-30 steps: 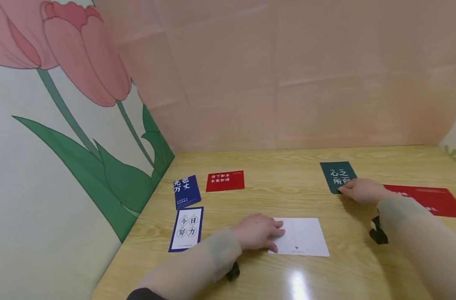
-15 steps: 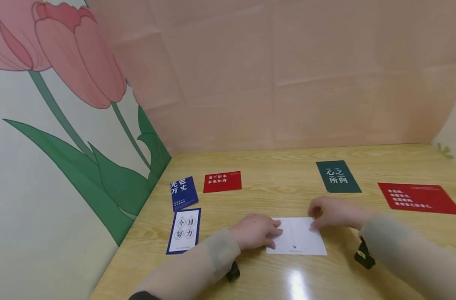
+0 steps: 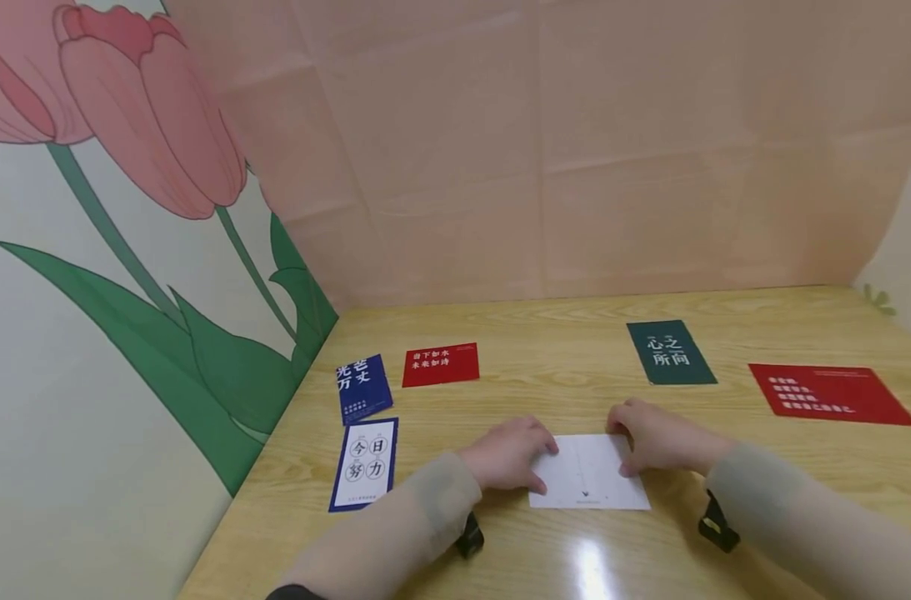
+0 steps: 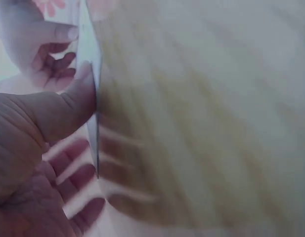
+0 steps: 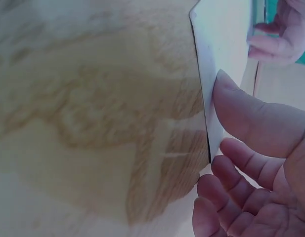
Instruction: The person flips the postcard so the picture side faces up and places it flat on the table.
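Observation:
A postcard (image 3: 586, 471) lies on the wooden table with its white back up, showing a thin dividing line and a small dark mark. My left hand (image 3: 506, 454) holds its left edge, thumb toward the near side. At the opposite edge, my right hand (image 3: 661, 437) has curled fingers by the far corner and the thumb on the side. In the left wrist view, the left thumb (image 4: 68, 106) presses along the postcard's edge, other fingers bent beside it. The right wrist view has the right thumb (image 5: 256, 116) on the white face, fingertips under the corner.
Beyond my right hand lie a green card (image 3: 668, 352) and a red card (image 3: 830, 393). Leftward are a smaller red card (image 3: 442, 365), a blue card (image 3: 365, 389) and a blue-bordered white card (image 3: 364, 463). A pink-covered wall (image 3: 545, 167) backs the wooden table (image 3: 545, 333).
My right hand has left the green card and come toward me to the postcard's right edge. The left hand's fingers have drawn back from the postcard's face to its left edge.

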The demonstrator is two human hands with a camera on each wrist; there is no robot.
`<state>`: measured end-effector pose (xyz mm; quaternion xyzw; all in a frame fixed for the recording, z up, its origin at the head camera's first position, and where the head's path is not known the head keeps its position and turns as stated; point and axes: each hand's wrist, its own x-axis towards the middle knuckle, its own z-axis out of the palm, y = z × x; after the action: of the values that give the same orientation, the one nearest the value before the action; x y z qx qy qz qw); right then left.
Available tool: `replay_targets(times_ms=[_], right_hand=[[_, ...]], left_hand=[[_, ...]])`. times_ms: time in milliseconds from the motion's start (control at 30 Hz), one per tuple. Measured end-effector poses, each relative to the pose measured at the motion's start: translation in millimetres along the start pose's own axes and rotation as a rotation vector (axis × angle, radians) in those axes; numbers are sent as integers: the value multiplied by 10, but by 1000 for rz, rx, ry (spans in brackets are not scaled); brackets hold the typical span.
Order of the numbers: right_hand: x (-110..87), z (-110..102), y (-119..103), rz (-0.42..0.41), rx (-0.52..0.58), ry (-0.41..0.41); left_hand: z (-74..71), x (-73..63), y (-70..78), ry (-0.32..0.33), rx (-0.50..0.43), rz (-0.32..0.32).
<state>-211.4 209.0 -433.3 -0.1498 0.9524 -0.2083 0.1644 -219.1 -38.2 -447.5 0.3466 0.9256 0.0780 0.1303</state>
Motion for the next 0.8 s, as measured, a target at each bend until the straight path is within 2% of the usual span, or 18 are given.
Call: replay_targets(times_ms=[167, 300, 533, 667, 800], right_hand=[[34, 15, 13, 3, 1, -8], [60, 20, 14, 7, 1, -13], [90, 19, 22, 30, 18, -23], [86, 23, 25, 25, 14, -17], [78, 36, 26, 20, 19, -4]], left_hand=[[-21, 46, 35, -13, -26, -196], [-91, 74, 59, -42, -57, -274], [-157, 124, 64, -82, -105, -326], [-166, 118, 59, -83, -88, -323], [-154, 95, 54, -56, -107, -309]])
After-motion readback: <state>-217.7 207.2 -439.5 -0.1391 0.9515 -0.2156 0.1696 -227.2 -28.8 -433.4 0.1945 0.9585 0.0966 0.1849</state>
